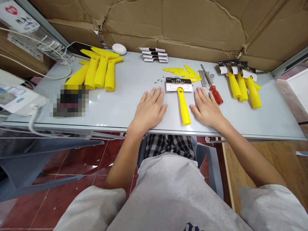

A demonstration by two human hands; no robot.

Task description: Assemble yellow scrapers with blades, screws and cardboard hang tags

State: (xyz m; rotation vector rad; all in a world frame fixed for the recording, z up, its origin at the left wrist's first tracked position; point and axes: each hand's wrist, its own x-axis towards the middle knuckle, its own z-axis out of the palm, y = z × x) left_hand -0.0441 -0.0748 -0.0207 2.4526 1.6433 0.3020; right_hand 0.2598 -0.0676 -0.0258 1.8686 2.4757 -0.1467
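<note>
My left hand point(150, 109) lies flat on the table, fingers spread, holding nothing. Flat on the surface too is my right hand point(206, 107), its fingers stretched out beside a screwdriver point(216, 94) with a red handle. Between both hands rests a yellow-handled scraper point(183, 107), its head covered by a black and white card sleeve point(179, 85). Behind it are loose yellow plastic pieces point(173, 70) and several small screws point(158, 80). Metal blades point(204, 78) lie partly under the screwdriver's shaft.
Several yellow handles point(99, 72) are grouped at the left, near a phone point(79, 49) and a white oval object point(119, 49). Folded card sleeves point(155, 55) are stacked at the back. Carded scrapers point(243, 85) lie at the right. Cardboard point(183, 29) walls the rear; a power strip point(21, 99) sits left.
</note>
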